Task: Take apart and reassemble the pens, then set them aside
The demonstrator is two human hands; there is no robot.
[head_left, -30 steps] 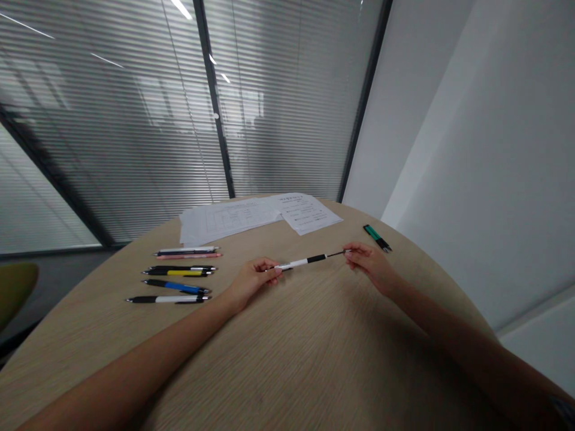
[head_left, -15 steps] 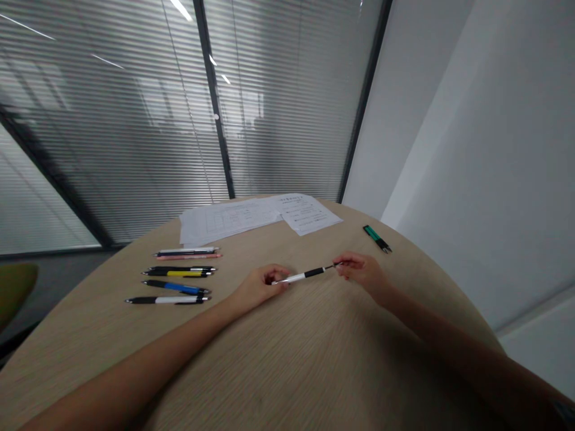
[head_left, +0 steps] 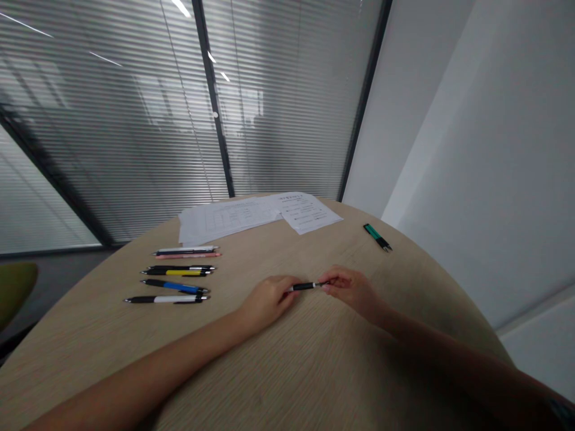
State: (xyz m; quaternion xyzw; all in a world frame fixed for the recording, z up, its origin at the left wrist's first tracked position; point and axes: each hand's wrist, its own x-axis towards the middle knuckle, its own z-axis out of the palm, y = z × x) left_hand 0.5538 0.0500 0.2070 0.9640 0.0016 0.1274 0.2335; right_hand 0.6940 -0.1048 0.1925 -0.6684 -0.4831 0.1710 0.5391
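Low over the table, a white pen with a black grip (head_left: 304, 287) is held between both hands. My left hand (head_left: 267, 302) is closed around its white barrel, and most of the barrel is hidden in the fingers. The fingers of my right hand (head_left: 353, 293) pinch a thin dark piece (head_left: 324, 282) at the pen's right end. Whether this piece is joined to the grip or apart from it, I cannot tell.
On the left lie several pens: a white one with a black grip (head_left: 173, 299), a blue one (head_left: 179, 287), a yellow one (head_left: 179, 273) and a pink one (head_left: 188, 255). Printed sheets (head_left: 233, 218) lie at the back. Green-and-black pens (head_left: 376, 236) rest at the right.
Both hands have come closer together and lower. My left hand has slid along the barrel toward the black grip, covering more of the pen. The pen now lies more level.
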